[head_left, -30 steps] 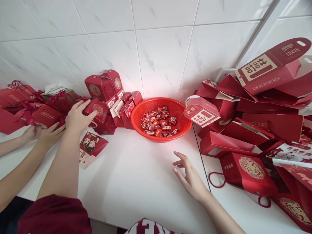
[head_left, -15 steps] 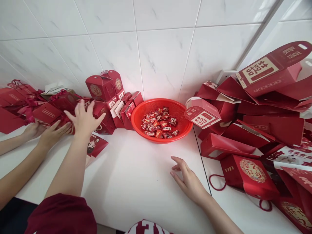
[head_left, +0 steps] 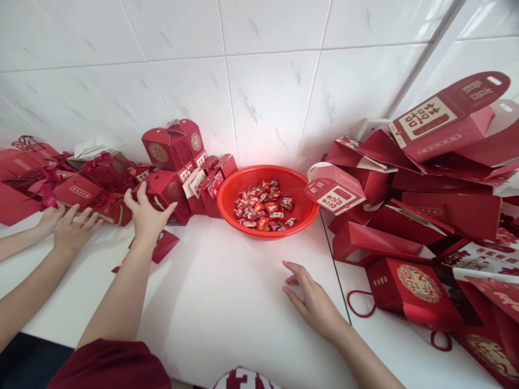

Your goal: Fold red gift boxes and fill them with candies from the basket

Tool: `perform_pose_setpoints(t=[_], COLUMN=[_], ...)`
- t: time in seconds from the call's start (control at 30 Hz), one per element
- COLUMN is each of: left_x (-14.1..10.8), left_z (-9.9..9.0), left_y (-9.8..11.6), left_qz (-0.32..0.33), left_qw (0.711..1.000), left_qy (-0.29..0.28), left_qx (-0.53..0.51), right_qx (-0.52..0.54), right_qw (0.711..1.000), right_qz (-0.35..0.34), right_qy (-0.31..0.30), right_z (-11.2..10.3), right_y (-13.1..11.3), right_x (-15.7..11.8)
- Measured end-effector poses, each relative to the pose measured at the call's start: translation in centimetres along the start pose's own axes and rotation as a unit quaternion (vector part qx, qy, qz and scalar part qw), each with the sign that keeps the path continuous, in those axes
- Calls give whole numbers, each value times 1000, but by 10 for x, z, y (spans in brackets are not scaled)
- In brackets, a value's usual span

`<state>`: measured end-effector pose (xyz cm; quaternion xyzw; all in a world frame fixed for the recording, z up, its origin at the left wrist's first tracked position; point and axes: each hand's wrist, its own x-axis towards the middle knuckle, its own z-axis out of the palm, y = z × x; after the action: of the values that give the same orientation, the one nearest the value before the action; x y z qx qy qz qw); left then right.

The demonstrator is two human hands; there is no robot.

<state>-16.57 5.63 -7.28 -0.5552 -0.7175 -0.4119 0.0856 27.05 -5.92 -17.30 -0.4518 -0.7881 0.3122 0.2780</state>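
My left hand (head_left: 148, 216), fingers spread, is at the near side of a dark red gift box (head_left: 172, 194); whether it touches the box is unclear. A second red box (head_left: 168, 147) with a gold round emblem rests on top of that one. Under my left wrist lies a small flat red carton (head_left: 164, 246) with a printed figure, partly hidden. Over the white table (head_left: 227, 302), my right hand (head_left: 312, 300) hangs with fingers loosely curved and apart, holding nothing. Beyond it stands a red plastic basket (head_left: 227, 213) with wrapped candies (head_left: 263, 204) inside.
Another person's two hands (head_left: 75, 229) are at the left, by red boxes with ribbons (head_left: 77, 189). Slim red cartons (head_left: 214, 175) stand left of the basket. A large pile of red boxes (head_left: 409, 232) fills the right side. The tiled wall (head_left: 267, 97) closes off the back.
My left hand has shifted slightly right and down, to the near side of the stacked boxes. The other person's hands have drawn back a little from the ribboned boxes. My right hand stays put.
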Motion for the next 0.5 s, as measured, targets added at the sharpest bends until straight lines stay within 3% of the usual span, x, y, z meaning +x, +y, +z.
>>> perform_pose_setpoints(t=[0.17,0.3,0.37,0.43,0.5], left_x=[7,4,-2,-9,-14], left_z=[1,-8,-18,-30,-46], left_y=[0,16,33,54,78], left_qz=[-28,-31,4,66,153], left_qw=[999,998,999,992,958], left_qy=[-22,-59,-14,109,242], left_qx=[-1,13,32,26,-24], right_qx=[-3,-9,-9,-7,-1], right_qw=[1000,1000,1000,1000,1000], right_qz=[11,4,0,-1,1], right_qy=[-12,-12,-7,-2,1], right_z=[-1,1,1,2,1], right_y=[0,-1,-2,-2,-1], right_x=[0,0,0,1,1])
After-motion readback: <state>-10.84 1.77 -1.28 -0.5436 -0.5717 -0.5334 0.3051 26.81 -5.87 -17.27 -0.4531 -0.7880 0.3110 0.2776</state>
